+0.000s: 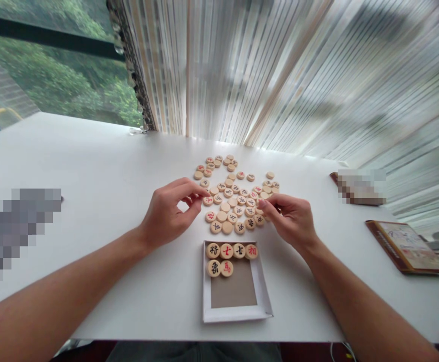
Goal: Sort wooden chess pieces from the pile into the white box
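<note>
Round wooden Chinese chess pieces (235,211) with red or black characters lie in a loose spread on the white table, some blank side up. At the spread's left edge is my left hand (174,208), its thumb and index finger apart and their tips beside a red-marked piece (207,200). My right hand (290,216) is at the right edge, thumb and index finger closed on a piece (260,203) that is partly hidden. Nearer me stands a shallow white box (238,314) with a row of pieces along its far side and two more, black (213,268) and red (227,268), below them.
A brown-edged box or book (404,246) lies on the table (102,161) at the right, with another partly blurred one (360,188) behind it. A pixelated object (19,236) is at the left. A striped string curtain (242,65) and a window (61,65) border the far side.
</note>
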`<action>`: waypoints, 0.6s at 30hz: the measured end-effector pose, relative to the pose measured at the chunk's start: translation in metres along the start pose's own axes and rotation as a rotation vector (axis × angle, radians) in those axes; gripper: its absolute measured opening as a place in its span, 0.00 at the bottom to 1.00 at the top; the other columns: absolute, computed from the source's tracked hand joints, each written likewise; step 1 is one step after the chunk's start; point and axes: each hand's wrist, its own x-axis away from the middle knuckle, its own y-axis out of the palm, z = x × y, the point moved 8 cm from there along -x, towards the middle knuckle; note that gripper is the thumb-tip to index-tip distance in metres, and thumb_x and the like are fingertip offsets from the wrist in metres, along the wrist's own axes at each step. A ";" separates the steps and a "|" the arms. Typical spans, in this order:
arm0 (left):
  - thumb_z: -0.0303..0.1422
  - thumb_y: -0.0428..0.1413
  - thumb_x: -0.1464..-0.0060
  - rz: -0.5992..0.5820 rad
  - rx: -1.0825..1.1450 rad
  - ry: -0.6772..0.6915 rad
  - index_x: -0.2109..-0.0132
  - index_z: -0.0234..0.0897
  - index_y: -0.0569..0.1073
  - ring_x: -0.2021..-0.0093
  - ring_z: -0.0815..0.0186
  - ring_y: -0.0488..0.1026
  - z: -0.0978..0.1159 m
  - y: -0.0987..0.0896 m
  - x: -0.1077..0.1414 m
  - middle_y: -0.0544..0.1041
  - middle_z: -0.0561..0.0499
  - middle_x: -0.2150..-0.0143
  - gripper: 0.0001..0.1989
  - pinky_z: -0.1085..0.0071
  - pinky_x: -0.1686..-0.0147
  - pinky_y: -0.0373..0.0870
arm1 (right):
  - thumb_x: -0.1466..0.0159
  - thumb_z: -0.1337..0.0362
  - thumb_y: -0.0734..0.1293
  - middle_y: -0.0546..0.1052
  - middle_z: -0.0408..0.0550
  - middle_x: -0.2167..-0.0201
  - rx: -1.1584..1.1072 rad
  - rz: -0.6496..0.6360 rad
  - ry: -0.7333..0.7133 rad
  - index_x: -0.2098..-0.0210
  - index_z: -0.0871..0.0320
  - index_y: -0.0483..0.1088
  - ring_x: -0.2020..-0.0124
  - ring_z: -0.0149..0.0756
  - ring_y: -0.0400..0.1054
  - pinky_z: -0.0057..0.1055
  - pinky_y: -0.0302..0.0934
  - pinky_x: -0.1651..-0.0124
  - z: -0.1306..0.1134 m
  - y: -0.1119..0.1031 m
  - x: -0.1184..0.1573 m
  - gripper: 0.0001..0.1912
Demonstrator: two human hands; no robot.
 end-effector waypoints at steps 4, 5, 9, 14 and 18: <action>0.24 0.59 0.40 0.024 -0.039 -0.062 0.59 0.34 0.82 0.66 0.67 0.80 -0.016 -0.005 -0.003 0.83 0.48 0.61 0.07 0.74 0.66 0.78 | 0.33 0.53 0.71 0.72 0.43 0.81 -0.041 0.090 0.086 0.73 0.59 0.79 0.79 0.31 0.59 0.29 0.52 0.76 0.021 -0.008 -0.004 0.18; 0.25 0.59 0.40 0.026 -0.042 -0.074 0.58 0.34 0.82 0.66 0.67 0.80 -0.020 -0.005 -0.003 0.83 0.48 0.61 0.07 0.74 0.66 0.78 | 0.33 0.53 0.71 0.73 0.44 0.80 -0.046 0.098 0.091 0.72 0.60 0.79 0.79 0.31 0.59 0.28 0.52 0.76 0.023 -0.009 -0.005 0.18; 0.25 0.59 0.41 0.017 -0.053 -0.099 0.58 0.35 0.82 0.66 0.67 0.80 -0.025 -0.003 -0.002 0.84 0.48 0.61 0.07 0.74 0.67 0.78 | 0.33 0.52 0.71 0.75 0.45 0.79 -0.050 0.091 0.095 0.72 0.60 0.80 0.79 0.31 0.62 0.28 0.54 0.76 0.025 -0.008 -0.006 0.18; 0.25 0.58 0.41 -0.005 -0.036 -0.097 0.59 0.34 0.82 0.64 0.66 0.81 -0.022 0.002 -0.001 0.84 0.48 0.62 0.07 0.73 0.66 0.79 | 0.33 0.53 0.71 0.75 0.45 0.79 -0.050 0.077 0.098 0.71 0.59 0.80 0.79 0.31 0.62 0.28 0.54 0.76 0.024 -0.005 -0.004 0.17; 0.26 0.58 0.41 -0.029 -0.040 -0.091 0.60 0.35 0.82 0.65 0.65 0.81 -0.021 0.005 0.000 0.84 0.48 0.63 0.08 0.73 0.68 0.78 | 0.33 0.52 0.71 0.75 0.45 0.79 -0.046 0.070 0.099 0.72 0.59 0.80 0.79 0.31 0.62 0.28 0.54 0.76 0.024 -0.003 -0.003 0.18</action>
